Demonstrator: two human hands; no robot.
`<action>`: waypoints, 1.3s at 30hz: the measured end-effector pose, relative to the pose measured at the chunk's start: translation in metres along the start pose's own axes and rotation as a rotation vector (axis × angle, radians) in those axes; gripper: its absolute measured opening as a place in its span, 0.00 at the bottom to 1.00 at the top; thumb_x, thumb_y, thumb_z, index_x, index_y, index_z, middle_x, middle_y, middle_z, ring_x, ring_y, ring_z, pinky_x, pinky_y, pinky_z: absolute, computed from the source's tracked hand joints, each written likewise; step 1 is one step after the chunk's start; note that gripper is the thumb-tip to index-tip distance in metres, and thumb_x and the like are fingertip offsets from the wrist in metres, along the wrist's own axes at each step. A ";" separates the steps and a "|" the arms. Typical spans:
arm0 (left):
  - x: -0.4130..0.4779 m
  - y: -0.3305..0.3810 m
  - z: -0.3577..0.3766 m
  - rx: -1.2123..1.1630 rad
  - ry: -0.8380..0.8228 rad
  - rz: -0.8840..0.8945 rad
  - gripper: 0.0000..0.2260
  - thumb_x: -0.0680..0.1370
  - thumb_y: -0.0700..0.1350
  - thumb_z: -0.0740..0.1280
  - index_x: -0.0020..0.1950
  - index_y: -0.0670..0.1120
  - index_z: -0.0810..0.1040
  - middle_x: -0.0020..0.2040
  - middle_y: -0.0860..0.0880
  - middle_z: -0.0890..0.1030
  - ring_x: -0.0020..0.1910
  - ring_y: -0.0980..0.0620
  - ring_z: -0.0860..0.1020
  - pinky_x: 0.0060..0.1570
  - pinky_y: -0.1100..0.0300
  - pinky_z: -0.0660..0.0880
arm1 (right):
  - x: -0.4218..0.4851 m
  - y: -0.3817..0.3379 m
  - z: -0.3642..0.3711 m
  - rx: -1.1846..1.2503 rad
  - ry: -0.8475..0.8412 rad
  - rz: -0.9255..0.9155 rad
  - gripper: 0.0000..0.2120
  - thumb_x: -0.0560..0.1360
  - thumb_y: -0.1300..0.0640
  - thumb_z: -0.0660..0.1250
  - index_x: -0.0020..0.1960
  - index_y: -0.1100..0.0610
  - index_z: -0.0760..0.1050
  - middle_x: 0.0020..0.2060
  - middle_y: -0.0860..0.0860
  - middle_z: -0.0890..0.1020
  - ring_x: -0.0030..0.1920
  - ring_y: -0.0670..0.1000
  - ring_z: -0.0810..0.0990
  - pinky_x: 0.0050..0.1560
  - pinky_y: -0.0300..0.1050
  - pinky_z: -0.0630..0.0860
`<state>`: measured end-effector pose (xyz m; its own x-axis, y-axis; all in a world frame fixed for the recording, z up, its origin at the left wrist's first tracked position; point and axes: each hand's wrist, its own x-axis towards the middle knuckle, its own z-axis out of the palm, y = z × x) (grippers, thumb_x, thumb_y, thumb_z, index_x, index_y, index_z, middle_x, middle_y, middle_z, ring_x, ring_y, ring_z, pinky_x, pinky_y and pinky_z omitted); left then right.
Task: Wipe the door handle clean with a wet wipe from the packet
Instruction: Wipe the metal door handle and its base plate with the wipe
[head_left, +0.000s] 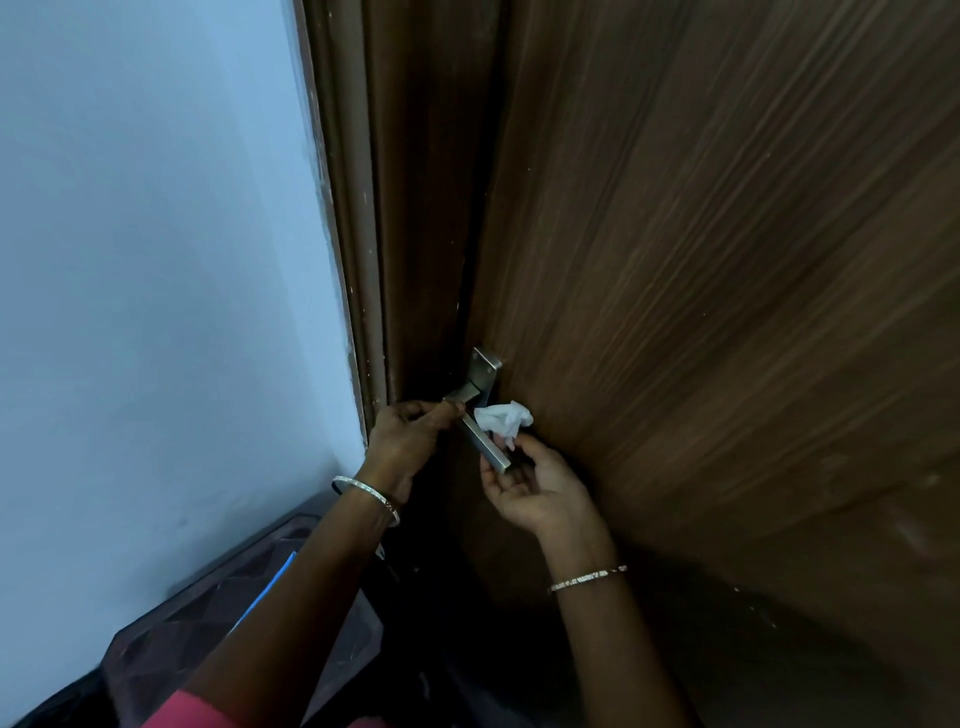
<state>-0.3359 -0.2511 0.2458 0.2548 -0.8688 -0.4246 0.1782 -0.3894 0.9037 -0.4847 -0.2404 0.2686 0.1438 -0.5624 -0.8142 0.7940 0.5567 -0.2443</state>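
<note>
On the brown wooden door (701, 260), the metal lever door handle (480, 431) juts out from its backplate near the door's left edge. The left hand (402, 441) is closed, pinching the lever near its pivot, while the right hand (535, 488) holds a crumpled white wet wipe (503, 418) in its fingertips, pressed against the lever's middle. Each wrist wears a bangle (371, 493).

A home interior, seemingly a room doorway: a brown wood-grain door (727, 260) with a metal lever handle (480, 410) hangs in a matching brown frame (358, 234); beside it runs a plain pale painted wall (156, 260); low down sits a dark patterned household furnishing (218, 613), unclear what.
</note>
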 end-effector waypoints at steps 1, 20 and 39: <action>0.000 0.000 0.000 -0.001 -0.003 -0.004 0.08 0.72 0.49 0.77 0.37 0.46 0.84 0.27 0.53 0.81 0.22 0.60 0.74 0.22 0.68 0.69 | -0.003 0.000 0.001 -0.048 0.005 -0.044 0.02 0.77 0.64 0.69 0.49 0.63 0.77 0.44 0.56 0.83 0.45 0.54 0.82 0.60 0.49 0.77; 0.009 0.002 -0.008 0.028 -0.075 -0.010 0.07 0.75 0.48 0.75 0.44 0.45 0.87 0.42 0.41 0.87 0.41 0.44 0.84 0.47 0.48 0.82 | 0.005 0.061 0.028 -1.172 0.349 -1.575 0.21 0.74 0.52 0.75 0.64 0.59 0.80 0.58 0.54 0.83 0.55 0.49 0.84 0.51 0.46 0.83; 0.018 -0.010 -0.011 -0.011 -0.129 0.041 0.08 0.76 0.43 0.73 0.36 0.48 0.87 0.39 0.39 0.86 0.36 0.46 0.81 0.42 0.53 0.77 | 0.026 0.033 0.059 -1.680 0.304 -2.083 0.13 0.75 0.65 0.72 0.59 0.62 0.82 0.58 0.56 0.83 0.57 0.53 0.82 0.59 0.42 0.80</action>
<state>-0.3226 -0.2596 0.2282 0.1383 -0.9162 -0.3761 0.1807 -0.3501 0.9191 -0.4202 -0.2726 0.2707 0.1172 -0.7013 0.7032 -0.9252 -0.3344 -0.1794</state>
